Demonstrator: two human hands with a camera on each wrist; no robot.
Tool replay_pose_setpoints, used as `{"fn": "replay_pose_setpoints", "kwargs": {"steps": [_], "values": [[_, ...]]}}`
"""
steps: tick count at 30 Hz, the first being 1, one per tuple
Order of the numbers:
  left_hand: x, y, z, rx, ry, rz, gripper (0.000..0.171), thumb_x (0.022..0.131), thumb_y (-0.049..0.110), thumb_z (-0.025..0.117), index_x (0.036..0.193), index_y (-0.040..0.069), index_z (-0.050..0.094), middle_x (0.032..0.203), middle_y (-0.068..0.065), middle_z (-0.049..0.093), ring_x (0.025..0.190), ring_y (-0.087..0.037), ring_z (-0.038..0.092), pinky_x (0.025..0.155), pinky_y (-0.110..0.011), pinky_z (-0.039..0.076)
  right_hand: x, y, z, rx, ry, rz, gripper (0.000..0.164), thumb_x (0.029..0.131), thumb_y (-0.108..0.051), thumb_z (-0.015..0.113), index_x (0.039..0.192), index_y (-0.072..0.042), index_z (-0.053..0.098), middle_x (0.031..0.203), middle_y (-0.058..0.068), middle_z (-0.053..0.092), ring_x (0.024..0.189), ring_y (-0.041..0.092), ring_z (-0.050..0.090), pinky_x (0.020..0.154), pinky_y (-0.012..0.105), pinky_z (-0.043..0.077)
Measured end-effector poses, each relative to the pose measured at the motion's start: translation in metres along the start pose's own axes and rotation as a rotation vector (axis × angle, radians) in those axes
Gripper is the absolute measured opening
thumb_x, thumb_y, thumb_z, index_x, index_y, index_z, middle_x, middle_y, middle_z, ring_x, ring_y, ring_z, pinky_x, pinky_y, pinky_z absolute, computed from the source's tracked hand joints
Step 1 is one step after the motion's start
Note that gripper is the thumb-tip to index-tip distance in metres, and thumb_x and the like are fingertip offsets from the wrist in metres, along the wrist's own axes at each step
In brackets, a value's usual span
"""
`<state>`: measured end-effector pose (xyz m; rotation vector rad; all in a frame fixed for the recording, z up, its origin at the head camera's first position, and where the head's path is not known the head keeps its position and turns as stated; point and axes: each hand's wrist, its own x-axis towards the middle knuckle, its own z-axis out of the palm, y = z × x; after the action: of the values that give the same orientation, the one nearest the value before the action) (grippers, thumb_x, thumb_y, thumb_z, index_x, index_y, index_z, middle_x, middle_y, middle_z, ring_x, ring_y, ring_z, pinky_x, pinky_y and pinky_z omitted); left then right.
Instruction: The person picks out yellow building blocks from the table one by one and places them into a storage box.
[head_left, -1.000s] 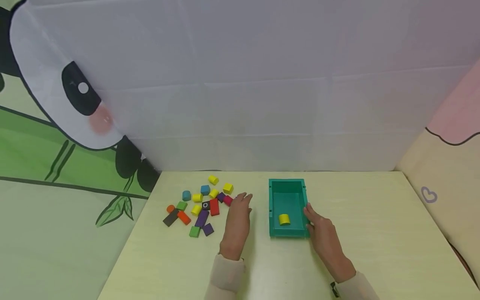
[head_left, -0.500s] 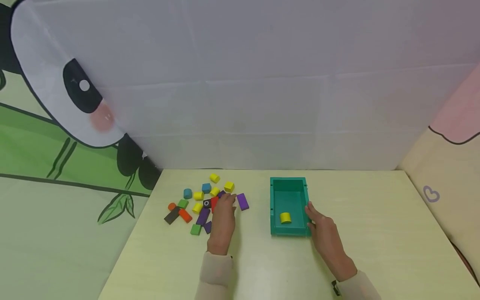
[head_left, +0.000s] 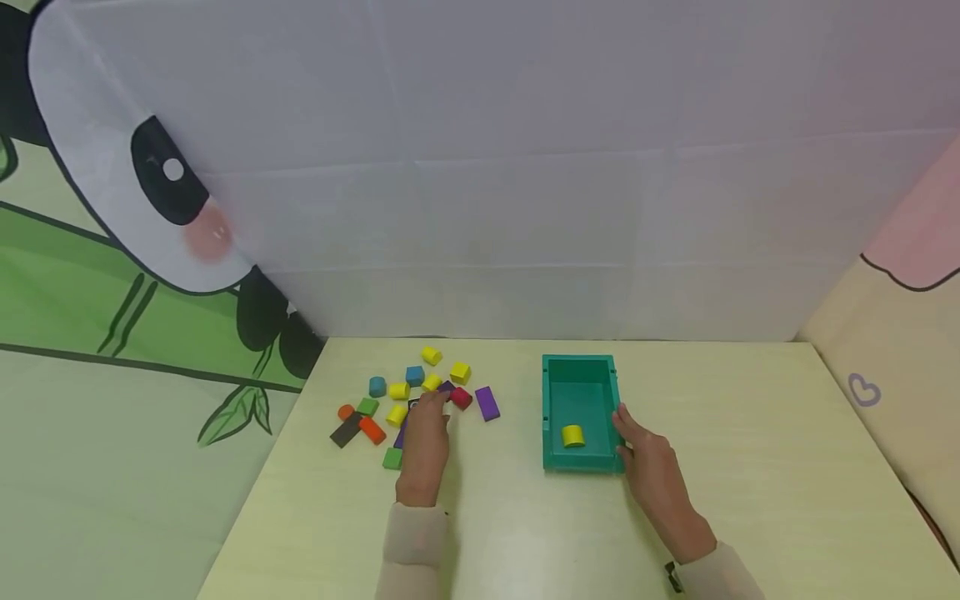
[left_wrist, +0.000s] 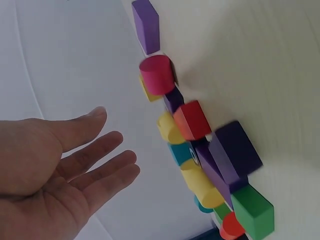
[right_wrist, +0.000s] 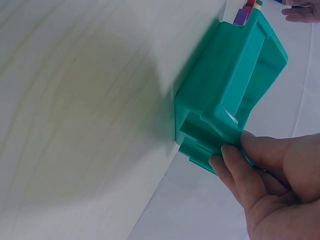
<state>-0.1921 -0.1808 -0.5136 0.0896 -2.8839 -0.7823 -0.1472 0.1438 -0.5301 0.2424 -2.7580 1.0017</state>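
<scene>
In the head view my left hand [head_left: 424, 446] is over the right part of a group of coloured toy blocks, hiding some of them. The left wrist view shows its fingers loosely spread, holding nothing, beside a red block [left_wrist: 192, 121], a magenta cylinder [left_wrist: 157, 75] and a dark purple block [left_wrist: 235, 151]. A light purple block [head_left: 487, 403] lies apart on the group's right. My right hand [head_left: 654, 483] grips the right side of a teal plastic box [head_left: 583, 463], thumb and fingers at its edge in the right wrist view. Inside the box lies one yellow cylinder [head_left: 572, 436].
Left of the left hand lie a black block [head_left: 346, 430], an orange-red block [head_left: 372, 430] and a green block [head_left: 392, 458]. Several yellow pieces and a blue block [head_left: 415, 376] sit farther back. A pale cloth backdrop [head_left: 480, 250] rises behind the table [head_left: 712, 400].
My left hand has moved left across the blocks, uncovering the light purple block and the magenta cylinder, and now covers the red block. The right hand keeps its grip on the box.
</scene>
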Motion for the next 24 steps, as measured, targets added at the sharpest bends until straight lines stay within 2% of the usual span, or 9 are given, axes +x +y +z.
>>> {"fn": "replay_pose_setpoints", "kwargs": {"steps": [4,7,15,18,24], "values": [[0.003,-0.009,-0.005,0.034,0.013,-0.009,0.036,0.098,-0.015,0.061,0.133,-0.007,0.068,0.132,-0.024,0.068,0.123,-0.042,0.064,0.108,-0.052,0.054,0.0,0.0,0.0,-0.002,-0.003,0.004,0.056,0.088,0.013,0.076,0.141,0.011,0.056,0.151,0.024,0.053,0.13,0.048,0.059,0.099,0.054,0.054],[0.003,-0.016,-0.01,0.021,0.024,-0.038,0.037,0.099,-0.016,0.058,0.132,-0.006,0.069,0.133,-0.024,0.068,0.124,-0.043,0.064,0.109,-0.053,0.054,0.0,0.0,0.0,-0.002,-0.005,0.005,0.056,0.088,0.013,0.076,0.141,0.011,0.056,0.151,0.025,0.053,0.13,0.048,0.059,0.099,0.054,0.054],[0.009,-0.035,-0.014,0.06,0.019,-0.08,0.038,0.096,-0.011,0.068,0.133,-0.008,0.067,0.129,-0.026,0.068,0.119,-0.043,0.065,0.107,-0.054,0.055,0.0,0.0,0.0,0.003,-0.002,0.005,0.057,0.088,0.013,0.076,0.141,0.011,0.057,0.151,0.025,0.053,0.129,0.048,0.059,0.097,0.054,0.056],[0.01,-0.041,-0.014,0.053,0.016,-0.103,0.04,0.096,-0.011,0.067,0.136,-0.008,0.065,0.131,-0.027,0.067,0.121,-0.043,0.064,0.108,-0.054,0.054,0.0,0.001,0.0,0.005,-0.002,0.006,0.057,0.087,0.014,0.076,0.141,0.011,0.057,0.15,0.025,0.053,0.128,0.048,0.06,0.097,0.054,0.056],[0.013,-0.053,-0.013,0.051,0.019,-0.144,0.038,0.101,-0.011,0.058,0.139,-0.008,0.062,0.134,-0.028,0.063,0.125,-0.044,0.061,0.111,-0.054,0.052,-0.001,0.002,0.0,0.007,0.004,0.005,0.057,0.087,0.014,0.076,0.14,0.012,0.057,0.15,0.025,0.053,0.129,0.047,0.06,0.098,0.053,0.055]]}}
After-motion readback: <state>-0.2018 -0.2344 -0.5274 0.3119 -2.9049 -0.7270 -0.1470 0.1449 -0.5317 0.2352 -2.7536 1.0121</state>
